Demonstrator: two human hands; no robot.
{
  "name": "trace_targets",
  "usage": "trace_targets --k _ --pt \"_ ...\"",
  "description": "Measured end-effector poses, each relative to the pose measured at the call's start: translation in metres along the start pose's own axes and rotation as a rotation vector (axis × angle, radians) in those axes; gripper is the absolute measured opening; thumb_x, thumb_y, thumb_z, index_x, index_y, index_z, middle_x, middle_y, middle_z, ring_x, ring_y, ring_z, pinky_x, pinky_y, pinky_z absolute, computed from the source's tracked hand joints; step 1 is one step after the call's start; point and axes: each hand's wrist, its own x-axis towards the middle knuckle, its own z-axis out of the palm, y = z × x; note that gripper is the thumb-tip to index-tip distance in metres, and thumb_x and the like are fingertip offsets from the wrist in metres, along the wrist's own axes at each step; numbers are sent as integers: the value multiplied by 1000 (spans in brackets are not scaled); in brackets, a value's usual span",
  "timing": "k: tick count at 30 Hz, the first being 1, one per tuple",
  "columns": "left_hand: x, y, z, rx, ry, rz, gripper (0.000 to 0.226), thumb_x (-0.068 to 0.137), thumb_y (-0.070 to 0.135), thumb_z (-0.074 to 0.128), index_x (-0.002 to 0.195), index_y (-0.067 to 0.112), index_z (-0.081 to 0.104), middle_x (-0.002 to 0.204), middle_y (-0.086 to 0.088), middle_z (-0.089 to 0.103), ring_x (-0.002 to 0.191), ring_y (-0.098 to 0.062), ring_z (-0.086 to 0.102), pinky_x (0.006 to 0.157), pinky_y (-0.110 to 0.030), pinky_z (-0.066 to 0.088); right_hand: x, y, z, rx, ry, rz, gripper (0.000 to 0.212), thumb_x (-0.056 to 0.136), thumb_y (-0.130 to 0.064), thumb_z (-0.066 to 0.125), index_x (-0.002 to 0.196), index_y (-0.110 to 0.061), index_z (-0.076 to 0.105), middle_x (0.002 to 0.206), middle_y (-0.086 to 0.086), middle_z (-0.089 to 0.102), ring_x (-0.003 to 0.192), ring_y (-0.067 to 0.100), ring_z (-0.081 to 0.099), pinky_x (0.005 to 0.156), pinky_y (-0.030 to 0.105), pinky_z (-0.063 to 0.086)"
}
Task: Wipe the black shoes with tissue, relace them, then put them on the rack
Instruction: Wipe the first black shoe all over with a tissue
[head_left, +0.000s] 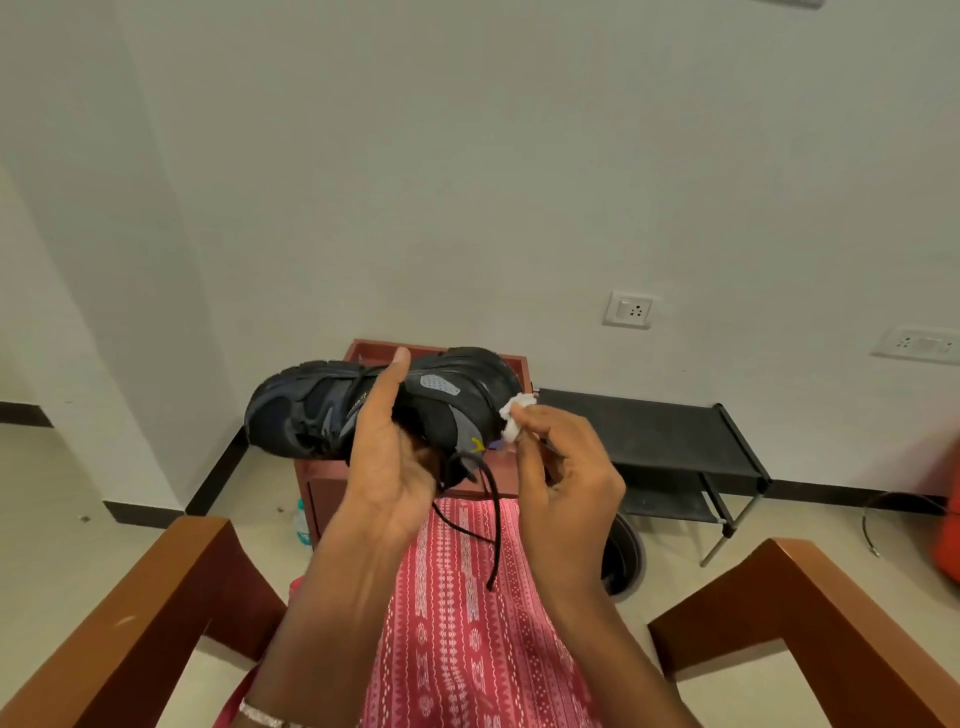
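Note:
A black shoe (306, 410) lies on its side in the air in front of me, toe to the left and heel to the right. My left hand (387, 457) grips it around the middle, thumb up over the side. My right hand (563, 467) pinches a small wad of white tissue (514, 418) and presses it against the heel. A loose black lace (493, 519) hangs down from the shoe over my lap. The black shoe rack (670, 441) stands against the wall to the right.
A reddish wooden stand (322, 483) is right behind the shoe. A small bottle (301, 522) stands on the floor at its left. The chair's wooden armrests (156, 608) flank me on both sides. A dark round object (623, 556) lies under the rack's near end.

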Motion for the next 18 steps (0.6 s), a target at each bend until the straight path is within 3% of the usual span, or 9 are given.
trace_targets --k 4,8,12,14,15,18 --pt "-1 -4 3 64 -46 -2 57 92 56 55 121 8 66 110 -12 75 98 -24 74 70 -33 59 4 3 2 -17 -2 -13 27 90 2 68 110 -15 74 104 -9 69 102 -1 65 87 9 50" --pt "-2 -4 5 120 -22 65 64 91 66 49 114 10 69 107 -12 76 97 -25 74 81 -39 58 1 -3 2 -25 -23 -66 27 89 0 70 112 -14 75 107 -7 72 104 3 67 89 17 54" --pt "-2 -8 5 169 40 110 88 75 85 50 109 6 73 108 -18 74 103 -34 71 99 -51 52 -5 -14 1 -89 -95 -182 31 85 3 74 112 -14 75 109 -4 74 107 6 66 94 25 55" --pt "1 -11 3 244 50 150 99 60 95 50 93 6 76 103 -19 74 102 -36 70 102 -57 48 -1 -21 4 -115 -151 -258 32 84 6 73 111 -12 75 109 -1 74 108 9 66 98 26 53" --pt "0 -13 5 294 67 189 91 59 97 46 78 13 76 95 -15 74 96 -31 71 100 -55 50 3 -25 6 -127 -181 -297 32 84 7 71 109 -12 76 109 0 74 108 11 66 99 27 52" --pt "-1 -18 8 398 55 263 75 76 84 30 62 26 75 79 -2 76 86 -18 73 88 -41 56 25 -31 13 -114 -267 -334 27 87 2 62 107 -10 77 106 1 75 107 15 67 96 33 53"
